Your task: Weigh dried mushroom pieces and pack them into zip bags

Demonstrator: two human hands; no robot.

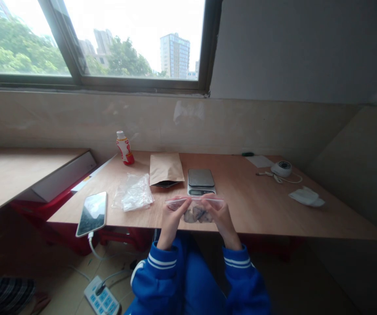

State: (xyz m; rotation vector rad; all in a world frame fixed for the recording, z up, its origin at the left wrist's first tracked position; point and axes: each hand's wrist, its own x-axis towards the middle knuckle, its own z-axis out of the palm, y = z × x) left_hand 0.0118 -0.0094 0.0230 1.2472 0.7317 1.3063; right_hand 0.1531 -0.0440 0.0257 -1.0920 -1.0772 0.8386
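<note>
A clear zip bag (197, 213) with a pinkish-red seal strip hangs between my two hands at the table's front edge. Greyish, lumpy pieces lie inside it; their kind is not clear. My left hand (174, 215) pinches the bag's top edge on the left, and my right hand (218, 214) pinches the same edge on the right. Just beyond the bag sits a small digital scale (201, 178) with a bare metal plate. To its left lies a brown paper pouch (166, 169), its dark mouth facing me. A pile of clear plastic bags (134, 192) rests farther left.
A red-and-white bottle (124, 148) stands at the back left. A phone (92, 213) on a charging cable overhangs the front-left edge. At right are a white dome camera (281, 168) with its cord, a white crumpled item (306, 197) and paper (260, 161). A power strip (102, 297) lies on the floor.
</note>
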